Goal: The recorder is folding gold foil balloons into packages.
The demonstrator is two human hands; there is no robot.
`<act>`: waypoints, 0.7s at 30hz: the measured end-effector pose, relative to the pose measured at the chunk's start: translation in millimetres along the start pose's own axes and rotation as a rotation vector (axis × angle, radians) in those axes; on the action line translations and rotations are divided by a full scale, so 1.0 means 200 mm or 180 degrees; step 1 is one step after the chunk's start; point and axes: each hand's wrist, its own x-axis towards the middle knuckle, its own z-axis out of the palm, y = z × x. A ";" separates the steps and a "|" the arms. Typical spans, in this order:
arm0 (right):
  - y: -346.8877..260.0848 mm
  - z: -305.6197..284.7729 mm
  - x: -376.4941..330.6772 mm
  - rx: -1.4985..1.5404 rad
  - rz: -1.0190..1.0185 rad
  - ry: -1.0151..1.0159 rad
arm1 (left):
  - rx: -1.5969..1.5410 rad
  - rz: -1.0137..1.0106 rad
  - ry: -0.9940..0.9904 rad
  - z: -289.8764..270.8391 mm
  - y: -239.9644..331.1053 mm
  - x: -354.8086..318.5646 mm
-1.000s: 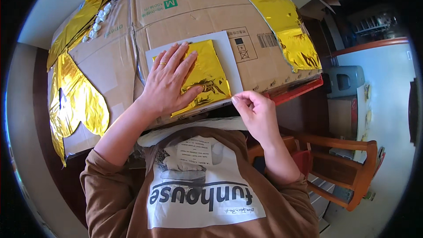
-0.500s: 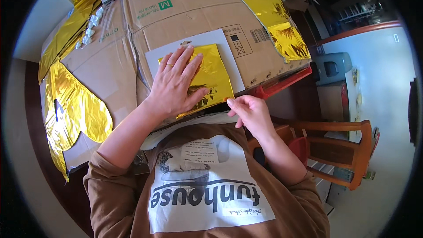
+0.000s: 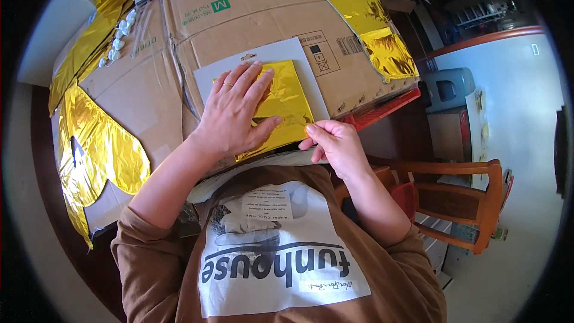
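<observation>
A folded gold foil sheet (image 3: 287, 93) lies over a white card (image 3: 206, 76) that has a hanging slot at its far edge. My left hand (image 3: 236, 107) rests flat on the foil with its fingers stretched out, a ring on one of them. At the foil's near right corner, my right hand (image 3: 335, 146) pinches the foil's corner between thumb and forefinger. Both the card and the foil sit on a cardboard sheet (image 3: 239, 36) close to my body.
Cut gold foil pieces lie at the left (image 3: 101, 137) and far right (image 3: 382, 42) of the cardboard. White lumps on a string (image 3: 119, 36) are at the far left. A wooden chair (image 3: 460, 203) stands to my right, with a grey-blue plastic stool (image 3: 448, 90) beyond it.
My view has shifted slightly. The right hand still pinches the foil's corner, and the left hand stays flat on the foil.
</observation>
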 end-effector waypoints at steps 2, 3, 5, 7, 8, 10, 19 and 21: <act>-0.01 -0.02 0.02 0.0013 0.0076 -0.0146 | -0.0003 0.0000 -0.0037 -0.01 -0.01 0.01; -0.01 -0.02 0.02 0.0071 0.0134 -0.0185 | -0.0007 0.0001 -0.0056 -0.01 -0.01 0.01; -0.01 -0.02 0.03 0.0185 0.0254 -0.0270 | 0.0143 -0.0009 -0.0144 -0.02 -0.01 0.02; -0.02 -0.01 0.03 0.0317 0.0322 -0.0214 | 0.0185 -0.0010 -0.0195 -0.03 -0.01 0.03; -0.02 -0.01 0.03 0.0381 0.0354 -0.0188 | 0.0154 -0.0004 -0.0198 -0.02 -0.01 0.03; -0.03 0.00 0.03 0.0258 0.0304 -0.0170 | 0.0032 0.0062 -0.0208 -0.03 -0.01 0.03; -0.06 0.02 0.04 -0.0599 -0.0138 0.0018 | 0.0006 0.0637 -0.0440 0.02 -0.05 0.05; -0.08 0.05 0.02 -0.0834 -0.0230 0.0165 | 0.0071 0.0641 -0.0424 0.03 -0.05 0.04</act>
